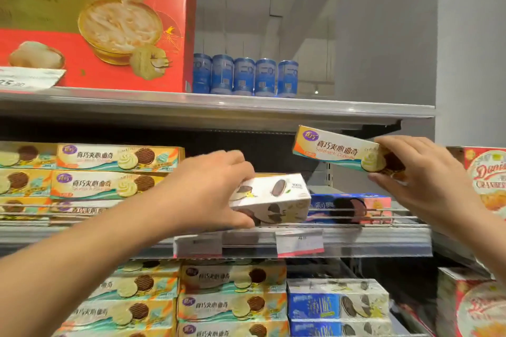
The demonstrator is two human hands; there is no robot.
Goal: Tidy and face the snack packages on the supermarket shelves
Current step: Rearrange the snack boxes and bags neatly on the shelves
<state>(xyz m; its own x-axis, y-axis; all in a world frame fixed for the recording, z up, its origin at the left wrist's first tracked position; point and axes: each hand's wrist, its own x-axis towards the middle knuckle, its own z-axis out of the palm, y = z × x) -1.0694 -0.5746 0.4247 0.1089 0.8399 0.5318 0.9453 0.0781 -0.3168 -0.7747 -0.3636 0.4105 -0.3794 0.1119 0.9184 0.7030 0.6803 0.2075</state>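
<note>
My left hand [210,189] grips the left end of a white cookie box [273,197] with a dark sandwich cookie printed on it, tilted on the middle shelf [383,238]. Up in the air under the upper shelf, my right hand [419,172] holds the right end of a long yellow sandwich-cookie box [334,149]. Matching yellow boxes [115,172] are stacked at the left of the middle shelf. A blue and pink cookie box [350,206] lies behind the wire rail at the right.
A large red gift box [95,19] and a row of blue cans [243,76] stand on the upper shelf [246,107]. The lower shelf holds stacked yellow boxes [230,306] and blue-white boxes [336,306]. Red Danish cookie tins [487,178] sit at the right. Price tags [298,241] hang on the rail.
</note>
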